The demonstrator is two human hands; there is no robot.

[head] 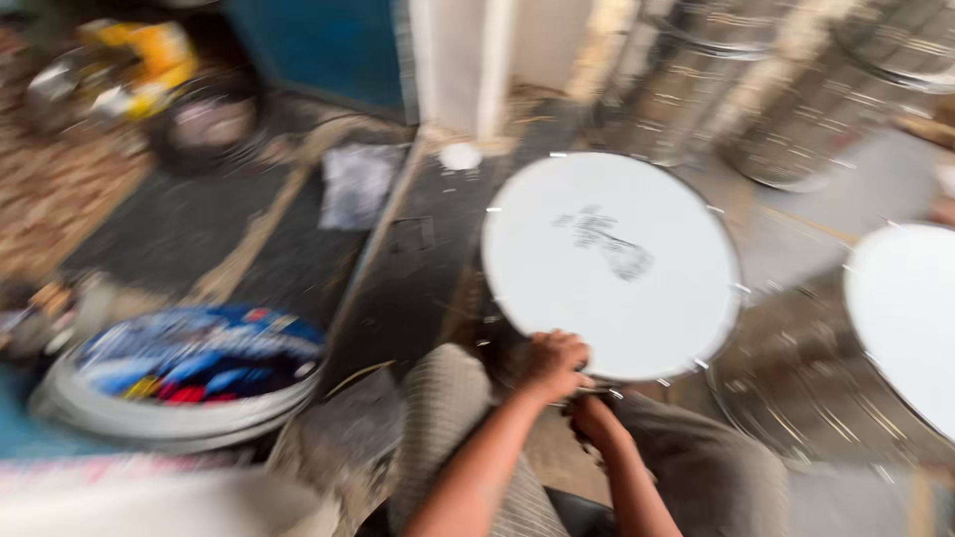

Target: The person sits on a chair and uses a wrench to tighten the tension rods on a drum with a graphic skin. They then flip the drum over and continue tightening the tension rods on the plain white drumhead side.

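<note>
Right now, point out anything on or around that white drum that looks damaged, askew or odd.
The white drum carries a dark smudged mark near the middle of its head; blur hides whether it is dirt, print or wear. The left hand grips its near rim, and the right hand sits just below. Nothing else stands out.

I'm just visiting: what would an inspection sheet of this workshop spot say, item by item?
Surface: dark, gritty floor; picture blurred.
Job's things: white-headed drum with metal rim, a dark smudge on its head.
Clutter: second drum at right; round tray of colourful bits; pale scrap; yellow object.
Hands: left hand grips the drum's near rim; right hand sits just beneath it, its grip too blurred to judge.
Cables: nothing seen.
Surroundings: shiny metal drum shells behind, blue panel, pale post.
</note>
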